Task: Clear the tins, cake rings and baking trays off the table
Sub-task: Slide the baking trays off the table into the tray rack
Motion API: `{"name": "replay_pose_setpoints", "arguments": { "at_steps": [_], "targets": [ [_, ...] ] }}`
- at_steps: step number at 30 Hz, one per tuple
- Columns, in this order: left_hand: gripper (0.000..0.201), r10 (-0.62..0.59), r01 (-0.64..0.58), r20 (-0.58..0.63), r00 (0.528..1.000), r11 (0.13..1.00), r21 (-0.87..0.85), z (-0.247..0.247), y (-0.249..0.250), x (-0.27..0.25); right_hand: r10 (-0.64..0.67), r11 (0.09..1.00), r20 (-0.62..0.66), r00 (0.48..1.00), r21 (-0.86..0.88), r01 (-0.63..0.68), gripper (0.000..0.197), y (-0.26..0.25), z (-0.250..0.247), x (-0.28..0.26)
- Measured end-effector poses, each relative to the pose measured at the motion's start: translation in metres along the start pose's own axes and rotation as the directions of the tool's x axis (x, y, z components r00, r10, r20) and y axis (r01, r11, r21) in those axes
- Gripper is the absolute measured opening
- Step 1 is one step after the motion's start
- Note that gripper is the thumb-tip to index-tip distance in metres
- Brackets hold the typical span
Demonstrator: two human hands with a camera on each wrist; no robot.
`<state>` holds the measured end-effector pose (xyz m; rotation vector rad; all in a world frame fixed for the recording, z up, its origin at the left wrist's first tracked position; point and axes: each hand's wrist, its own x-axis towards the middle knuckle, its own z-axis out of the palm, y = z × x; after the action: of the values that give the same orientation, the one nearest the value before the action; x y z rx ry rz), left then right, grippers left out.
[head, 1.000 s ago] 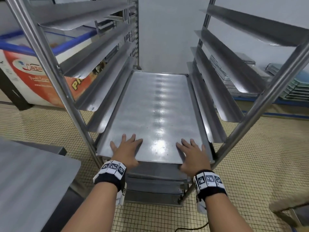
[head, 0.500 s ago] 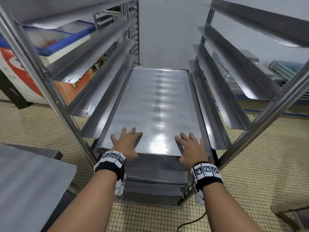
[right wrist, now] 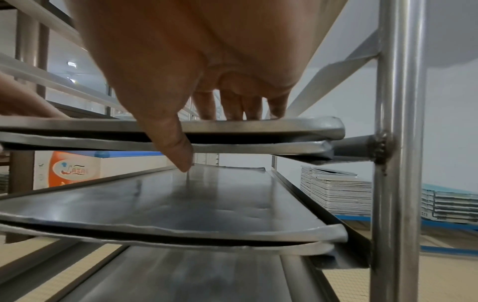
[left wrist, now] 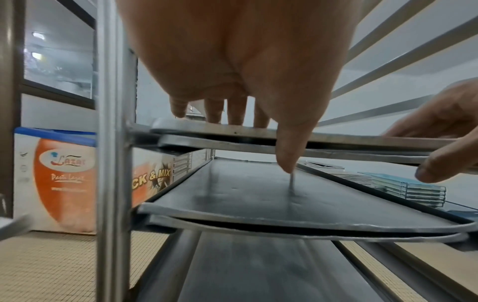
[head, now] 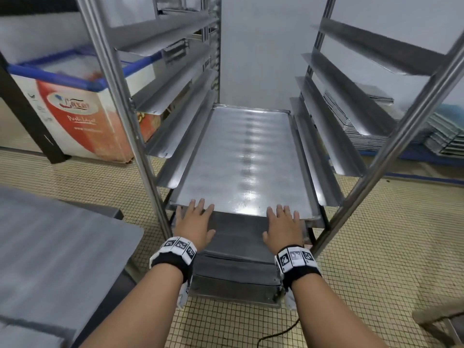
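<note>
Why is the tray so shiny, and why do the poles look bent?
Head view: ceiling light glares in white patches down the baking tray, and the wide lens bows the rack poles. Wrist views: the left hand and right hand loom huge, slightly soft.

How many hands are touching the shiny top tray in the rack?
2. The left hand lies flat on the near left edge of the top tray; the right hand lies on its near right edge. None appears hidden.
</note>
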<state>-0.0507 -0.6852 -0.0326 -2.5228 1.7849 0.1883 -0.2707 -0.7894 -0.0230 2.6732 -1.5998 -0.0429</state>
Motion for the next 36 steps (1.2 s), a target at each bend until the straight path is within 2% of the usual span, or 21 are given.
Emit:
{"name": "replay_pose_setpoints", "arguments": {
  "at_steps": [2, 5, 8, 11, 14, 18, 22, 25, 29, 31, 33, 36],
  "targets": [
    [0.079, -0.005, 0.006, 0.012, 1.000, 0.999, -0.047, 0.000, -0.007, -0.024, -0.019, 0.999, 0.014, 1.000, 0.045, 0.019, 0.072, -0.013, -0.006, -0.016],
    [0.070, -0.024, 0.033, 0.072, 0.997, 0.991, -0.128, 0.000, -0.024, -0.062, -0.064, 0.993, 0.053, 0.997, 0.106, 0.058, 0.072, -0.039, -0.016, -0.041],
    [0.051, -0.094, 0.109, 0.074, 0.993, 0.966, -0.235, 0.000, -0.050, -0.105, -0.148, 0.976, 0.098, 0.984, 0.172, 0.130, 0.054, -0.077, -0.026, -0.067],
    [0.040, -0.206, 0.245, 0.163, 0.965, 0.929, -0.278, 0.002, -0.086, -0.156, -0.253, 0.953, 0.179, 0.951, 0.214, 0.213, 0.033, -0.125, -0.038, -0.096],
    [0.038, -0.327, 0.376, 0.204, 0.923, 0.877, -0.298, 0.010, -0.127, -0.208, -0.399, 0.903, 0.240, 0.885, 0.272, 0.333, 0.035, -0.179, -0.042, -0.124],
    [0.050, -0.520, 0.584, 0.267, 0.811, 0.743, -0.327, 0.035, -0.179, -0.287, -0.561, 0.822, 0.268, 0.784, 0.292, 0.489, 0.036, -0.252, -0.041, -0.160],
    [0.059, -0.666, 0.757, 0.361, 0.653, 0.574, -0.311, 0.062, -0.221, -0.364, -0.681, 0.730, 0.265, 0.682, 0.324, 0.602, 0.037, -0.319, -0.032, -0.192],
    [0.060, -0.748, 0.837, 0.377, 0.546, 0.470, -0.281, 0.082, -0.236, -0.417, -0.747, 0.665, 0.291, 0.598, 0.349, 0.661, 0.042, -0.365, -0.020, -0.211],
    [0.062, -0.834, 0.907, 0.387, 0.393, 0.281, -0.315, 0.092, -0.240, -0.475, -0.776, 0.624, 0.315, 0.546, 0.267, 0.734, 0.038, -0.415, -0.008, -0.227],
    [0.071, -0.859, 0.923, 0.385, 0.337, 0.220, -0.316, 0.094, -0.242, -0.498, -0.788, 0.605, 0.307, 0.534, 0.226, 0.763, 0.033, -0.437, 0.000, -0.231],
    [0.078, -0.886, 0.938, 0.383, 0.259, 0.136, -0.319, 0.098, -0.242, -0.519, -0.801, 0.585, 0.293, 0.522, 0.195, 0.787, 0.039, -0.454, 0.007, -0.234],
    [0.089, -0.902, 0.942, 0.409, 0.137, -0.008, -0.335, 0.101, -0.242, -0.543, -0.791, 0.598, 0.290, 0.539, 0.183, 0.780, 0.050, -0.475, 0.020, -0.234]
  ]
}}
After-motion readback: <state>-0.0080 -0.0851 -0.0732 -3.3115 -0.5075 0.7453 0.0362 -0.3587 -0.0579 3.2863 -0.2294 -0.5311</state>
